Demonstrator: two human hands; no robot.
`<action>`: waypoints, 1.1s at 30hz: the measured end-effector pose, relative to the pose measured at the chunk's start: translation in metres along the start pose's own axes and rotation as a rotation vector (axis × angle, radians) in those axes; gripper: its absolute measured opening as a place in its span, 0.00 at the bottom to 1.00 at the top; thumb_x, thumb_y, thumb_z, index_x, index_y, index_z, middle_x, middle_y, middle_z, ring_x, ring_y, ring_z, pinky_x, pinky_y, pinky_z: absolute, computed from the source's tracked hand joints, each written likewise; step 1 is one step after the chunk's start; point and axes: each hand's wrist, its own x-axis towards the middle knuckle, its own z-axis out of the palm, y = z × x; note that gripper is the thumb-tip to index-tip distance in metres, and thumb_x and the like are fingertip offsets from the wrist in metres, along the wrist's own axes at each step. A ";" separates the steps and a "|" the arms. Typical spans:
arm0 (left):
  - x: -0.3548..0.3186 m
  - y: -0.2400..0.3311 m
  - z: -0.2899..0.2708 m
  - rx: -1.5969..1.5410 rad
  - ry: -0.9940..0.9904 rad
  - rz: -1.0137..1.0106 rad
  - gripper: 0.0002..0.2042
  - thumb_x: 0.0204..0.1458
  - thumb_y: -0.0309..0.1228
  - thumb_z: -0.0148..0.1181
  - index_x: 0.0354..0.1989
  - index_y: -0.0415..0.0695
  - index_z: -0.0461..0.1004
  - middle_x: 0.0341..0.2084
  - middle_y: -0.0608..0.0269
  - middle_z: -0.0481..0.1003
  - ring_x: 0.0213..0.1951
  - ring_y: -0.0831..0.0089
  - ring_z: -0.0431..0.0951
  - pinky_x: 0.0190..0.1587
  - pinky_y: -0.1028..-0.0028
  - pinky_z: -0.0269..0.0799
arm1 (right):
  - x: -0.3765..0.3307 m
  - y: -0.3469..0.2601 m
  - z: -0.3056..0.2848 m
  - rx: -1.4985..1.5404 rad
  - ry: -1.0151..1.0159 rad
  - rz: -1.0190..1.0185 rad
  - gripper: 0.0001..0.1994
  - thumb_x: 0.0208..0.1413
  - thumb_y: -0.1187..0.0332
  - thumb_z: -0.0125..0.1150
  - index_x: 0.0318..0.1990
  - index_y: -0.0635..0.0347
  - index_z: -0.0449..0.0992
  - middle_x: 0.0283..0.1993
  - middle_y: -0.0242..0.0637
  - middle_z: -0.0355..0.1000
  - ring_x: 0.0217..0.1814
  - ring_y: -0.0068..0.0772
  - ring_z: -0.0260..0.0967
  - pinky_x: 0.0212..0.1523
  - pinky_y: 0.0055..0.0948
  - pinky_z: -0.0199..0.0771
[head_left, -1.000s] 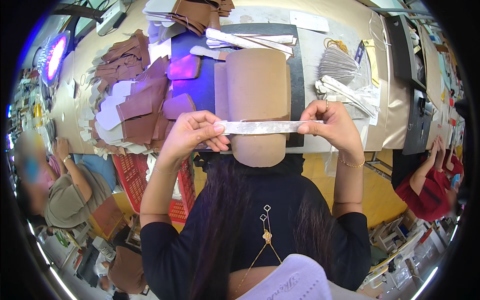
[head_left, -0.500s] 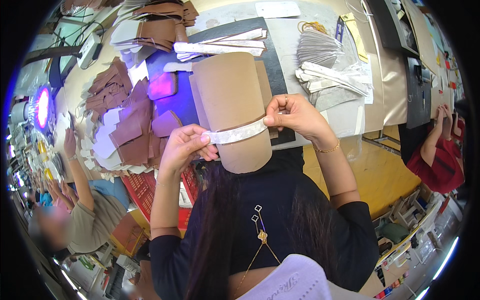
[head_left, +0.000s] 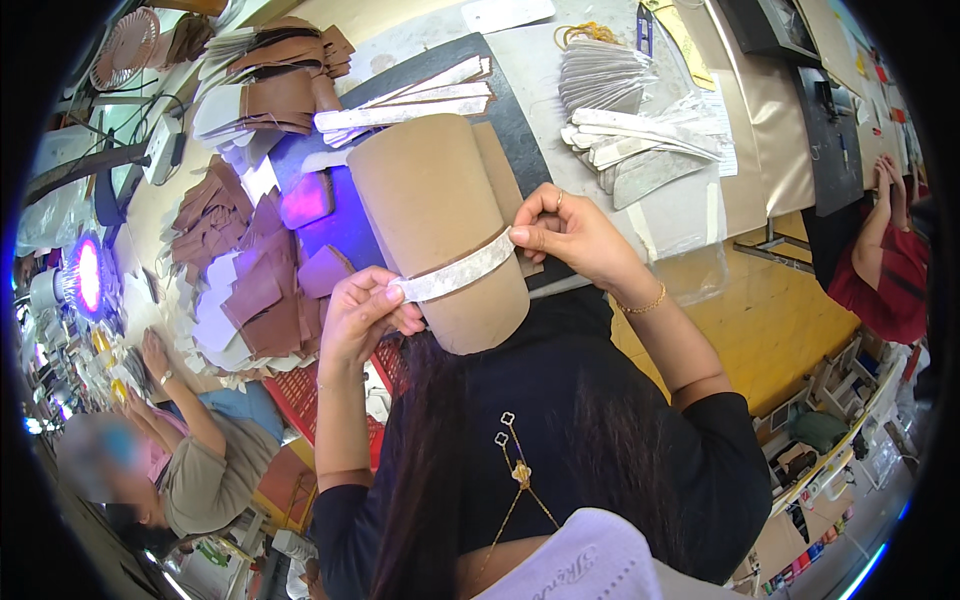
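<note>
The left hand (head_left: 362,312) pinches one end of a pale strip (head_left: 455,277) between thumb and fingers; the right hand (head_left: 567,232) pinches the other end, fingers closed on it. The strip lies stretched between the hands across a curved tan piece (head_left: 435,215), which rises from the near edge of the worktop (head_left: 700,215) just ahead of both hands. To lay it well, I judge the strip wants even tension from both ends, kept level along the darker seam line, pressed down from the middle outward so no wrinkle forms. Brown cut pieces (head_left: 250,290) lie left of the left hand, grey strips (head_left: 640,140) beyond the right
</note>
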 end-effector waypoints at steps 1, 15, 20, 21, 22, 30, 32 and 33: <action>0.000 0.000 0.000 -0.012 -0.005 0.014 0.06 0.55 0.25 0.54 0.34 0.33 0.71 0.23 0.50 0.77 0.22 0.68 0.79 0.25 0.74 0.78 | -0.002 0.003 0.003 -0.017 0.010 -0.034 0.07 0.55 0.70 0.60 0.35 0.65 0.74 0.31 0.28 0.68 0.28 0.16 0.68 0.33 0.18 0.72; -0.010 -0.017 0.019 -0.155 0.138 0.274 0.08 0.55 0.30 0.56 0.37 0.38 0.70 0.29 0.58 0.75 0.27 0.72 0.78 0.30 0.76 0.77 | -0.023 -0.055 0.095 -1.312 -0.312 -1.001 0.34 0.46 0.54 0.63 0.61 0.54 0.63 0.63 0.39 0.60 0.69 0.44 0.51 0.68 0.44 0.45; -0.011 -0.012 0.020 -0.080 0.080 0.177 0.08 0.54 0.29 0.57 0.37 0.37 0.70 0.27 0.60 0.75 0.26 0.75 0.77 0.30 0.77 0.77 | -0.018 -0.041 0.071 -1.329 -0.411 -0.972 0.35 0.48 0.55 0.61 0.63 0.56 0.59 0.67 0.39 0.55 0.71 0.44 0.47 0.69 0.44 0.42; -0.010 -0.010 0.020 -0.078 0.075 0.149 0.08 0.55 0.29 0.56 0.36 0.37 0.70 0.26 0.59 0.75 0.26 0.74 0.77 0.30 0.77 0.77 | -0.019 -0.038 0.062 -1.309 -0.405 -0.974 0.34 0.48 0.55 0.61 0.63 0.56 0.58 0.67 0.40 0.54 0.71 0.44 0.46 0.69 0.44 0.42; -0.008 -0.008 0.020 -0.077 0.070 0.121 0.07 0.55 0.28 0.56 0.36 0.36 0.70 0.25 0.59 0.75 0.26 0.74 0.77 0.30 0.77 0.78 | -0.020 -0.035 0.052 -1.290 -0.395 -0.974 0.34 0.49 0.56 0.60 0.63 0.57 0.58 0.68 0.40 0.53 0.72 0.43 0.45 0.69 0.44 0.41; -0.003 -0.007 0.018 -0.074 0.058 0.113 0.06 0.55 0.27 0.55 0.34 0.35 0.70 0.23 0.55 0.75 0.23 0.72 0.77 0.29 0.76 0.78 | -0.021 0.024 0.035 -0.620 -0.138 -0.786 0.34 0.62 0.56 0.44 0.69 0.62 0.40 0.72 0.44 0.40 0.74 0.45 0.34 0.70 0.38 0.37; -0.003 -0.007 0.016 -0.082 0.042 0.111 0.06 0.55 0.26 0.55 0.34 0.35 0.70 0.23 0.55 0.75 0.23 0.72 0.77 0.29 0.76 0.78 | -0.021 0.036 0.036 -0.458 -0.102 -0.721 0.34 0.64 0.53 0.39 0.69 0.63 0.37 0.73 0.44 0.38 0.75 0.44 0.33 0.70 0.34 0.37; -0.004 -0.007 0.015 -0.076 0.041 0.106 0.06 0.55 0.26 0.55 0.34 0.35 0.70 0.22 0.55 0.75 0.23 0.72 0.77 0.29 0.76 0.78 | -0.022 0.039 0.035 -0.423 -0.085 -0.691 0.33 0.64 0.54 0.39 0.69 0.62 0.37 0.73 0.44 0.38 0.74 0.43 0.34 0.70 0.32 0.38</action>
